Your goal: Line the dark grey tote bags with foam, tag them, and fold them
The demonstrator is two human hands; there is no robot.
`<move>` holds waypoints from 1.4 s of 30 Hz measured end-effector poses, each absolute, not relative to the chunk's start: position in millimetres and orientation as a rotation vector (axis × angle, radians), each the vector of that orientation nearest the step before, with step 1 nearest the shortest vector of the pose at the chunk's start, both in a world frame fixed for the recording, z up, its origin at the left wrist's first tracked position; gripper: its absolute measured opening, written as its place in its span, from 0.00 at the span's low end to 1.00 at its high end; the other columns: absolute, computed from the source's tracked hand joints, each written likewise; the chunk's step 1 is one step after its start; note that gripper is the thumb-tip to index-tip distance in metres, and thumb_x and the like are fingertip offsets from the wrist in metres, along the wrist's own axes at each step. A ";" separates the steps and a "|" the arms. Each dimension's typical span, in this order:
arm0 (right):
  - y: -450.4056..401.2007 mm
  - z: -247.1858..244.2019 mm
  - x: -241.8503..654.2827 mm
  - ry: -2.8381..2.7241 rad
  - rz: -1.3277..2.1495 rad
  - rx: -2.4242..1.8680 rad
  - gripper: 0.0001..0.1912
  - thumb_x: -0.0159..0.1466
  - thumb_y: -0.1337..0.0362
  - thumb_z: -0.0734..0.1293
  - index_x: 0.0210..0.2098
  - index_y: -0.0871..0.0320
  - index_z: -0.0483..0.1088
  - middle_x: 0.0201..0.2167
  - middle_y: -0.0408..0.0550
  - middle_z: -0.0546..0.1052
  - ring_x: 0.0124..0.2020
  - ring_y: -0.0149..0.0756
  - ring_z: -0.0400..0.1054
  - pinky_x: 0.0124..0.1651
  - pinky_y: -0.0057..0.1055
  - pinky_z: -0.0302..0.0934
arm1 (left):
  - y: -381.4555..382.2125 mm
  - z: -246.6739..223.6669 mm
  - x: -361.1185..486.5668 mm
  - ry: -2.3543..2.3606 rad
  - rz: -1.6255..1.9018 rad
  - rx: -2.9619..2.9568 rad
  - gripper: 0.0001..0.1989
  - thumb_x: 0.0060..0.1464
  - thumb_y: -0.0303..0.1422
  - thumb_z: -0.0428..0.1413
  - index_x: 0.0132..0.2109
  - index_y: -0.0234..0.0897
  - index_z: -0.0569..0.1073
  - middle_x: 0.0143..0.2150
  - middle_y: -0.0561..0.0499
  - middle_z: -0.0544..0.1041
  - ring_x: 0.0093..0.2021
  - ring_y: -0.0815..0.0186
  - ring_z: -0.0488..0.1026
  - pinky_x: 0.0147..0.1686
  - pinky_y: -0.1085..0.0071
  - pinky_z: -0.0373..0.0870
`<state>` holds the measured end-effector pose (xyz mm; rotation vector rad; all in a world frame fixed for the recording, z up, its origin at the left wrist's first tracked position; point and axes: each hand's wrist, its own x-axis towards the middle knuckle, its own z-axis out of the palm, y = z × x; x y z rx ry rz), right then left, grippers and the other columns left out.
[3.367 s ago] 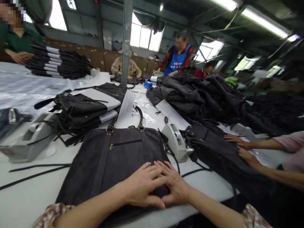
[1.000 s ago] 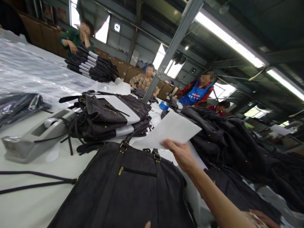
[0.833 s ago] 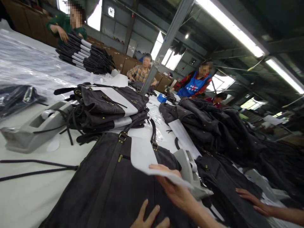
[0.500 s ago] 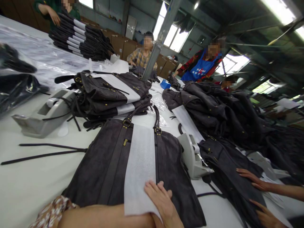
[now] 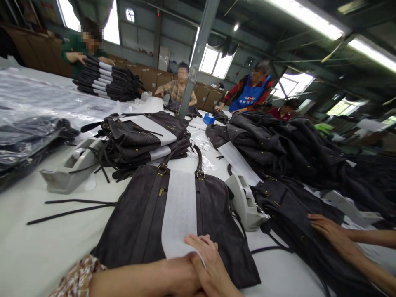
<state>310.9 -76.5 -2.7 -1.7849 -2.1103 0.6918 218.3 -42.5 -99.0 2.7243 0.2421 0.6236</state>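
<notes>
A dark grey handbag (image 5: 123,231) lies on the white table before me, its two handles pointing away. A white paper-like strip (image 5: 181,198) runs down its middle, its near end loose and curled. My right hand (image 5: 202,249) is over this near end, fingers close together on the strip and the strip's edge running beneath them. My left forearm (image 5: 148,276) crosses the bag's near edge from the lower left. It meets my right wrist, and my left hand is mostly hidden there, so its fingers cannot be made out.
Tape dispensers stand left (image 5: 66,169) and right (image 5: 247,202) of the bag. Stacked bags (image 5: 145,136) lie beyond it, with a large heap (image 5: 278,144) at the right. A co-worker's hands (image 5: 331,235) rest on another bag (image 5: 291,214). Several people work behind a metal post (image 5: 198,53).
The camera view has tilted up and shifted. The strip's near end is more curled and drawn up around my right hand. At the right, the co-worker's two hands have come closer together.
</notes>
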 end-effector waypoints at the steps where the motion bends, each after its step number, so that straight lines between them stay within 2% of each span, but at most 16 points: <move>1: -78.2 -0.3 311.3 -2.049 0.700 -1.787 0.21 0.68 0.61 0.53 0.56 0.52 0.67 0.56 0.49 0.71 0.59 0.42 0.62 0.64 0.48 0.52 | -36.4 -89.3 212.4 0.046 0.620 2.782 0.24 0.56 0.41 0.50 0.58 0.39 0.69 0.58 0.49 0.71 0.58 0.56 0.66 0.50 0.65 0.71; 4: -85.2 -1.6 315.6 -1.882 0.723 -1.782 0.23 0.70 0.57 0.49 0.54 0.54 0.69 0.54 0.50 0.73 0.57 0.39 0.64 0.62 0.43 0.56 | -28.5 -70.7 204.5 -0.341 0.785 2.858 0.14 0.55 0.36 0.49 0.38 0.35 0.77 0.37 0.45 0.78 0.41 0.60 0.74 0.41 0.66 0.73; 6: -89.6 -6.6 317.9 -1.917 0.692 -1.727 0.23 0.70 0.57 0.48 0.53 0.54 0.70 0.53 0.49 0.74 0.57 0.37 0.65 0.61 0.41 0.57 | -27.8 -61.0 192.8 -0.392 1.026 2.833 0.15 0.56 0.36 0.49 0.25 0.38 0.73 0.21 0.50 0.71 0.24 0.67 0.69 0.29 0.70 0.70; 7: -91.4 -9.1 318.1 -1.976 0.653 -1.690 0.23 0.70 0.58 0.49 0.53 0.53 0.69 0.53 0.48 0.74 0.57 0.37 0.65 0.61 0.41 0.56 | -27.3 -54.5 182.1 -0.333 1.154 2.805 0.16 0.57 0.37 0.49 0.24 0.38 0.71 0.18 0.53 0.67 0.21 0.69 0.65 0.25 0.71 0.68; 9: -94.6 -12.8 316.9 -2.112 0.543 -1.623 0.21 0.70 0.60 0.51 0.55 0.52 0.67 0.54 0.47 0.73 0.58 0.37 0.63 0.62 0.43 0.54 | -25.1 -37.4 152.7 -0.042 1.308 2.768 0.12 0.57 0.38 0.50 0.31 0.37 0.73 0.22 0.52 0.69 0.24 0.69 0.67 0.29 0.71 0.68; 10: -95.9 -13.8 315.8 -2.160 0.492 -1.609 0.20 0.70 0.61 0.51 0.56 0.51 0.65 0.55 0.47 0.72 0.59 0.37 0.62 0.62 0.43 0.54 | -23.5 -28.0 136.3 0.240 1.293 2.766 0.14 0.57 0.41 0.51 0.40 0.35 0.74 0.31 0.46 0.74 0.33 0.65 0.72 0.36 0.67 0.70; 11: -97.0 -14.5 314.6 -2.199 0.448 -1.605 0.20 0.69 0.61 0.52 0.57 0.51 0.65 0.56 0.47 0.71 0.60 0.37 0.61 0.62 0.43 0.53 | -21.9 -19.4 120.6 0.456 1.225 2.781 0.25 0.55 0.48 0.53 0.50 0.32 0.70 0.44 0.38 0.74 0.45 0.58 0.71 0.46 0.60 0.69; 12: -98.1 -15.1 313.6 -2.236 0.409 -1.602 0.20 0.69 0.61 0.53 0.57 0.51 0.64 0.58 0.48 0.70 0.61 0.38 0.60 0.62 0.43 0.53 | -20.8 -12.9 106.7 0.616 1.134 2.812 0.37 0.51 0.55 0.53 0.58 0.31 0.64 0.56 0.31 0.67 0.56 0.49 0.65 0.53 0.51 0.63; 14: -100.3 -16.8 312.1 -2.307 0.341 -1.593 0.20 0.68 0.61 0.56 0.58 0.51 0.64 0.59 0.49 0.67 0.62 0.40 0.58 0.62 0.44 0.52 | -22.0 -8.7 86.8 0.818 0.849 2.880 0.55 0.41 0.65 0.52 0.66 0.30 0.51 0.67 0.25 0.48 0.65 0.39 0.48 0.58 0.40 0.51; 16: -103.0 -19.6 310.9 -2.369 0.284 -1.578 0.22 0.66 0.60 0.59 0.59 0.52 0.62 0.61 0.51 0.65 0.63 0.42 0.56 0.62 0.45 0.50 | -28.3 -14.9 77.0 0.849 0.522 2.944 0.61 0.37 0.68 0.51 0.68 0.34 0.45 0.69 0.29 0.41 0.67 0.36 0.40 0.59 0.38 0.46; 20: -109.8 -25.1 308.9 -2.442 0.204 -1.557 0.29 0.64 0.56 0.62 0.63 0.55 0.57 0.65 0.56 0.59 0.65 0.47 0.50 0.64 0.48 0.44 | -43.2 -33.0 73.9 0.693 0.213 3.055 0.42 0.51 0.60 0.48 0.68 0.50 0.47 0.70 0.43 0.48 0.68 0.43 0.43 0.61 0.39 0.40; 25: -116.1 -26.8 312.5 -2.490 0.176 -1.499 0.32 0.63 0.57 0.63 0.65 0.56 0.54 0.65 0.55 0.57 0.66 0.47 0.49 0.65 0.47 0.42 | -50.5 -33.0 74.6 0.573 0.145 3.117 0.30 0.61 0.48 0.47 0.67 0.53 0.50 0.68 0.47 0.55 0.66 0.51 0.51 0.62 0.43 0.41; 30: -121.5 -27.4 318.6 -2.531 0.152 -1.448 0.31 0.63 0.59 0.62 0.64 0.53 0.54 0.65 0.53 0.58 0.65 0.46 0.51 0.64 0.46 0.44 | -60.9 -32.1 75.2 0.637 0.170 3.153 0.29 0.59 0.38 0.54 0.64 0.59 0.54 0.67 0.51 0.56 0.65 0.52 0.54 0.61 0.45 0.46; 35: -132.1 -23.5 317.8 -2.512 0.179 -1.473 0.29 0.64 0.59 0.60 0.64 0.51 0.54 0.66 0.52 0.57 0.65 0.45 0.50 0.64 0.48 0.44 | -66.7 -36.8 75.1 0.646 0.233 3.184 0.28 0.58 0.34 0.55 0.63 0.61 0.57 0.66 0.54 0.60 0.64 0.53 0.55 0.62 0.49 0.49; 38: -143.4 -15.8 317.0 -2.490 0.238 -1.472 0.29 0.65 0.55 0.60 0.64 0.52 0.55 0.65 0.53 0.57 0.65 0.47 0.50 0.64 0.49 0.43 | -68.0 -41.0 73.9 0.637 0.287 3.215 0.28 0.59 0.35 0.53 0.63 0.61 0.57 0.66 0.55 0.60 0.64 0.53 0.56 0.61 0.50 0.49; 42: -132.0 4.1 314.3 -2.423 0.354 -1.477 0.25 0.67 0.49 0.56 0.58 0.53 0.63 0.57 0.53 0.70 0.58 0.43 0.61 0.62 0.46 0.48 | -67.5 -46.5 73.1 0.586 0.370 3.297 0.28 0.59 0.36 0.52 0.65 0.58 0.55 0.66 0.54 0.60 0.63 0.52 0.58 0.60 0.53 0.52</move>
